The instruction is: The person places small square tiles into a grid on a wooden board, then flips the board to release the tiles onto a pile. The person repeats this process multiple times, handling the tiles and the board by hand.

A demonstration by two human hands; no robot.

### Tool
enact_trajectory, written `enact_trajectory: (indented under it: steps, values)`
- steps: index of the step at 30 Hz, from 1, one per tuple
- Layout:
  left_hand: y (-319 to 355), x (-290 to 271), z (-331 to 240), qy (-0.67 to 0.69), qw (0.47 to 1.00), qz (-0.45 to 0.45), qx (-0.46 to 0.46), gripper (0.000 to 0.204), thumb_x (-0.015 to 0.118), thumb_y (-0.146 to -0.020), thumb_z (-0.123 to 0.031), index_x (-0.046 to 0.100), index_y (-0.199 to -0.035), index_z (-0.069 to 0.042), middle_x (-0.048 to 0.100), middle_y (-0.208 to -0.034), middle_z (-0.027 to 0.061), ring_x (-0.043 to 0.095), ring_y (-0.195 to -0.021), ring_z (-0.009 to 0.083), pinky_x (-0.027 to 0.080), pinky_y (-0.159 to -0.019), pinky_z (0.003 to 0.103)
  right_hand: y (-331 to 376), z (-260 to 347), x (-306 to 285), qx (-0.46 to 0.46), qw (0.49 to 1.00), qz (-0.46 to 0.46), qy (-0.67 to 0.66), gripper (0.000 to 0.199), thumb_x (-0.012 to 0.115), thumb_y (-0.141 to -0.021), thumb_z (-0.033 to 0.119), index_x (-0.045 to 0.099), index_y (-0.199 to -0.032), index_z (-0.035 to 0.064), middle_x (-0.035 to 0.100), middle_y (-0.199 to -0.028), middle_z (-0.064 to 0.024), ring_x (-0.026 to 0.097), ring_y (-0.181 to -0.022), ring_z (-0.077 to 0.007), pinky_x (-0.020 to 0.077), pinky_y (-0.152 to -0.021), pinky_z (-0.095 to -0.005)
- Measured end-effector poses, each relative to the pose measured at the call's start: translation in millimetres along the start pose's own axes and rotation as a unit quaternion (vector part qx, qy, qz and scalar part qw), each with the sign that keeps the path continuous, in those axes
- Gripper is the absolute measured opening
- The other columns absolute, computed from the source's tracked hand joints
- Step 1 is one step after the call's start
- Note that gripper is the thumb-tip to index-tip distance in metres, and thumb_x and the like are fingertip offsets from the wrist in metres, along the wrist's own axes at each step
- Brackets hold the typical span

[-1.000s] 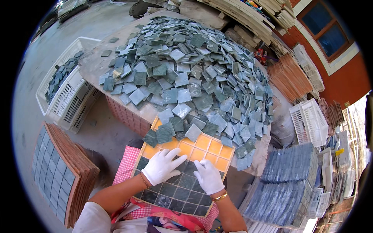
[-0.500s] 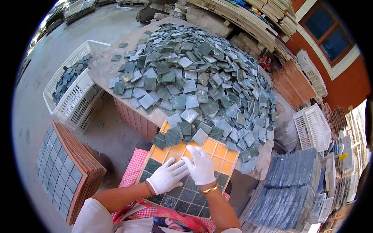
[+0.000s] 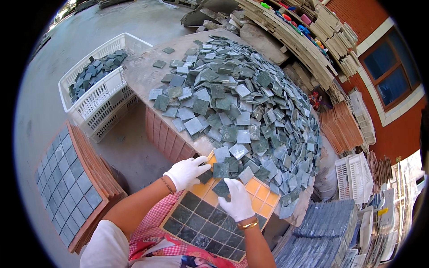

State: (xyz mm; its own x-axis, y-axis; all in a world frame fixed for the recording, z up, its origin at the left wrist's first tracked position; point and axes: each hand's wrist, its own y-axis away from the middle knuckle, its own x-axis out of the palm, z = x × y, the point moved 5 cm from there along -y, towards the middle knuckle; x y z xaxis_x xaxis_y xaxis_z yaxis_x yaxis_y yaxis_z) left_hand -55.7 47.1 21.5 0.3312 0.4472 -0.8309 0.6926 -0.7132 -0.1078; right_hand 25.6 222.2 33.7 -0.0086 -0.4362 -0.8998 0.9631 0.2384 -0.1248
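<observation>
Square green stone tile (image 3: 220, 188) over the upper part of the gridded tray (image 3: 262, 193), just left of the right hand's (image 3: 237, 201) fingertips; square face, so no long axis. Right hand the nearer: finger and thumb narrowly parted at the tile's edge, firm grip or mere touch cannot be told. Left hand (image 3: 185, 173) up-left at the tray's edge, fingers half-curled, their hold hidden

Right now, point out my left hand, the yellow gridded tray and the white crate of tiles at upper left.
Left hand (image 3: 184, 173): head view, its gloved back.
Yellow gridded tray (image 3: 262, 193): head view, a bare cell.
White crate (image 3: 100, 95): head view, slotted side wall.
</observation>
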Motion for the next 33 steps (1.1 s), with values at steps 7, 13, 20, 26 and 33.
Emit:
enact_trajectory:
  steps: [7, 13, 20, 26, 33]
  values:
    - [12, 10, 3, 0.066, 0.997, 0.046, 0.014, 0.055, 0.077, -0.07, -0.017, 0.052, -0.117, -0.004, 0.05, -0.117, 0.0158, 0.056, -0.104, 0.0356, 0.047, -0.09, 0.041, 25, 2, 10, 0.048, 0.999, 0.005, 0.012, 0.064, 0.081, -0.066, 0.026, 0.055, -0.122, 0.0071, 0.056, -0.114, -0.0142, 0.052, -0.107, -0.031, 0.043, -0.093, -0.0418]
    - [29, 11, 1, 0.102, 0.993, 0.042, 0.029, 0.051, 0.074, -0.073, -0.016, 0.053, -0.118, -0.004, 0.049, -0.116, 0.0163, 0.055, -0.105, 0.0353, 0.048, -0.09, 0.041, 33, 11, 33, 0.079, 0.997, -0.004, -0.024, 0.055, 0.078, -0.071, 0.023, 0.058, -0.121, 0.0075, 0.056, -0.108, -0.0132, 0.054, -0.101, -0.0315, 0.0448, -0.088, -0.0413]
    - [28, 29, -15, 0.025, 0.999, 0.011, 0.041, 0.033, 0.063, -0.076, -0.005, 0.056, -0.108, -0.003, 0.05, -0.105, 0.0137, 0.056, -0.095, 0.0322, 0.048, -0.083, 0.04, 9, 10, 11, 0.096, 0.989, -0.099, -0.049, 0.048, 0.075, -0.076, 0.028, 0.059, -0.116, 0.0066, 0.059, -0.107, -0.0142, 0.06, -0.093, -0.0309, 0.0496, -0.079, -0.0393]
    - [40, 21, -17, 0.077, 0.995, -0.065, 0.026, 0.038, 0.064, -0.076, -0.002, 0.058, -0.113, -0.002, 0.054, -0.112, 0.0145, 0.056, -0.099, 0.0336, 0.048, -0.086, 0.039, -31, 18, 25, 0.215, 0.973, -0.012, 0.079, 0.062, 0.074, -0.075, 0.042, 0.049, -0.119, 0.0065, 0.056, -0.107, -0.0151, 0.062, -0.091, -0.0327, 0.0527, -0.074, -0.0421]
    - [78, 20, -15, 0.138, 0.969, -0.197, -0.058, 0.032, 0.064, -0.077, -0.001, 0.061, -0.108, 0.0, 0.057, -0.112, 0.0171, 0.057, -0.1, 0.0356, 0.047, -0.087, 0.039, -36, 13, 31, 0.104, 0.991, -0.088, -0.011, 0.049, 0.074, -0.074, 0.024, 0.055, -0.115, 0.0052, 0.055, -0.11, -0.0154, 0.058, -0.097, -0.0339, 0.0487, -0.083, -0.0404]
